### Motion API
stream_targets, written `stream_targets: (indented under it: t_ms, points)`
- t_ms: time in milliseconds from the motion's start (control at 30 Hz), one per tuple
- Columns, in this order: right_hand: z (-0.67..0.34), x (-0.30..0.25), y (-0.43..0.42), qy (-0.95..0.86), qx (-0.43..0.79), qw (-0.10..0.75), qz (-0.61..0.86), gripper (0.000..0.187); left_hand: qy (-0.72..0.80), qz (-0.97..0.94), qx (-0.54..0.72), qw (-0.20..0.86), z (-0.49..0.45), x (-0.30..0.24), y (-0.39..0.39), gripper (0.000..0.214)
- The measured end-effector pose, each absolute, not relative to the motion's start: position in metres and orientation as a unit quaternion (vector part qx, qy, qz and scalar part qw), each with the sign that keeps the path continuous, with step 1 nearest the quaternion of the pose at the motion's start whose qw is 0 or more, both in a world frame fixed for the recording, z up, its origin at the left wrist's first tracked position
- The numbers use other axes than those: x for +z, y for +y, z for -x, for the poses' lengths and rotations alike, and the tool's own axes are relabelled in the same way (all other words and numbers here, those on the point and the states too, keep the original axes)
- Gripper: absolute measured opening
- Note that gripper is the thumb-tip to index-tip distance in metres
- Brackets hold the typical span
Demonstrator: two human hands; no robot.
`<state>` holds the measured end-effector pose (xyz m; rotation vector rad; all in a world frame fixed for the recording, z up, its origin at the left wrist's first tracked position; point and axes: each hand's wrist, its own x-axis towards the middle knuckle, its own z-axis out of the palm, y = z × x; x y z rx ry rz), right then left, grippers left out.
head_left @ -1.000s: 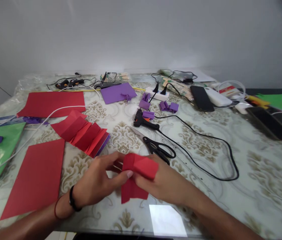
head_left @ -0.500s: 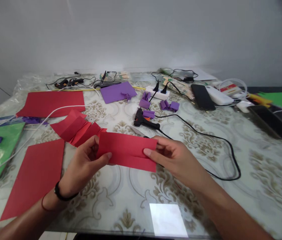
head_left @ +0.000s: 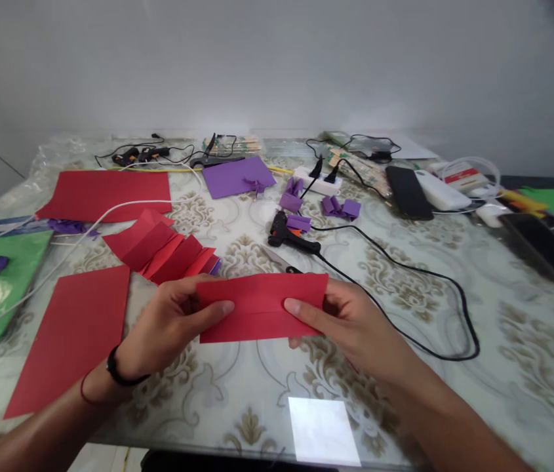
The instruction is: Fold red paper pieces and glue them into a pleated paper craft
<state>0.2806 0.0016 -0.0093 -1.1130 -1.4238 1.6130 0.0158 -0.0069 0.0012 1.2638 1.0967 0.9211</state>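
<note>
- Above the bench [head_left: 252, 393], just this side of the scissors [head_left: 275, 257], we hold the red strip [head_left: 261, 301] stretched between both hands; from our view it covers most of the scissors' handles.
- A second ago this paper was bunched and bent over in our fingers; half a second ago it was opened out, its right end dipping. Now it is nearly level, with the right end a touch higher.
- For the work in hand, we judge that the strip has been straightened for handling – its near face is laid open, and the crease along it can be looked over and pressed.
- Our left hand [head_left: 168, 331] pinches the left end, thumb on the near face, fingers curled behind.
- Our right hand [head_left: 358, 331] pinches the other end the same way; one fingertip shows below the lower edge. What the rest of the fingers do behind the paper, we cannot tell.
- The strip's long axis runs left to right across us, short ends at our hands. Its broad face is turned towards us, and the crease follows the length, below the middle.
- Beyond our left hand lie the red folds [head_left: 161, 246]; the glue gun [head_left: 294, 236] rests past the scissors – both apart from the strip.
</note>
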Motion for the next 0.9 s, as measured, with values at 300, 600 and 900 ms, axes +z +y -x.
stream_targets:
  t_ms: [300,600,900]
  points:
    - [-0.280,-0.009,0.002,-0.445,0.740,0.412,0.290,0.012,0.351,-0.647,0.412,0.537,-0.005,0.003,-0.007,0.035]
    - [-0.278,-0.008,0.000,-0.506,0.678,0.410,0.340,0.021,0.450,-0.652,0.387,0.472,-0.007,0.007,-0.007,0.014]
    - [-0.267,-0.011,-0.001,-0.512,0.597,0.416,0.456,0.023,0.526,-0.644,0.383,0.402,-0.018,0.005,-0.006,0.020]
